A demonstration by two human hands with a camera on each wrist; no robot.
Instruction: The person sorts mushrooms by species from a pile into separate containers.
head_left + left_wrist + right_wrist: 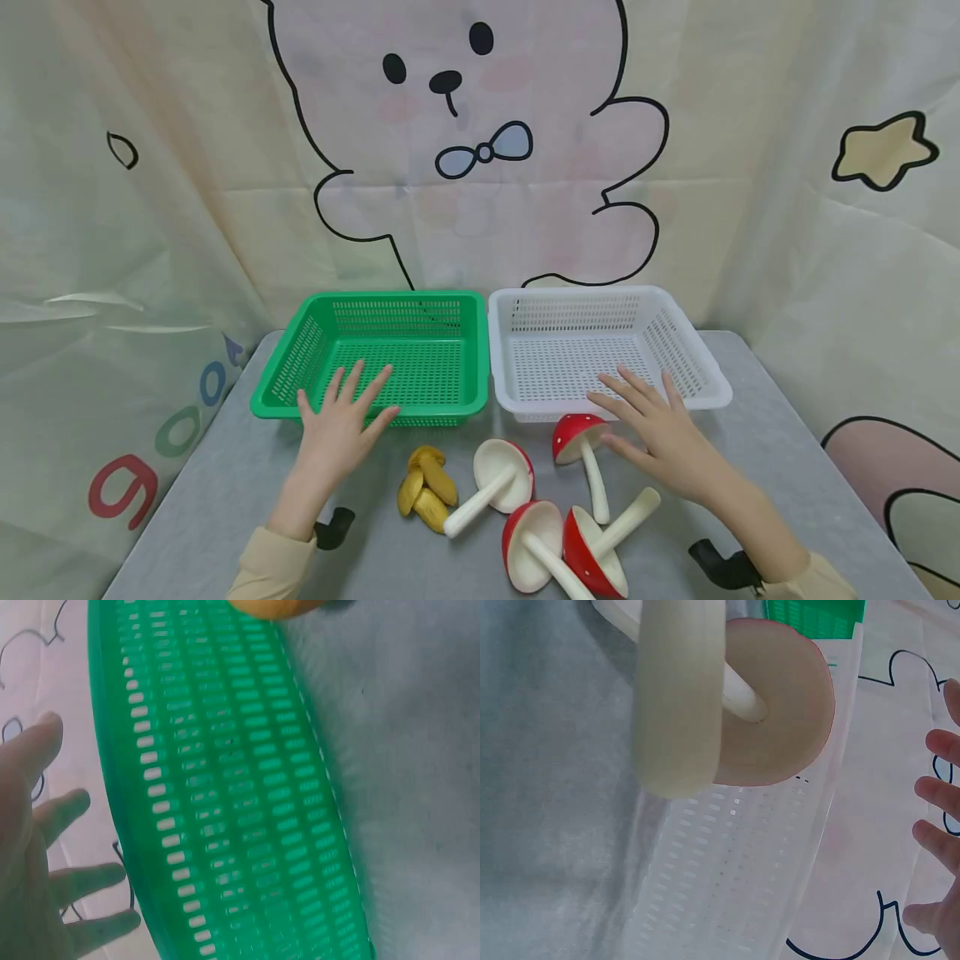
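Observation:
My left hand (pixel 337 437) is spread with straight fingers over the near rim of a green plastic basket (pixel 483 367). My right hand (pixel 667 437) hovers, fingers apart, by the near edge of a white plastic basket (pixel 720 392). Neither hand holds anything. Close to the right fingertips lies a red toy mushroom (pixel 577 433) with white dots. Other red-capped toy mushrooms (pixel 506 475) lie between the hands, white undersides showing. A yellow-brown mushroom cluster (pixel 427 483) sits right of my left wrist. Up close in the right wrist view are a pale stem (pixel 679 712) and a cap's underside (pixel 787 712).
Both baskets stand side by side at the back of a grey-covered table (pixel 420 575). Behind them hangs a curtain (pixel 735 167) with a cartoon bear, and it also runs down both sides. Dark straps (pixel 335 528) show at the wrists.

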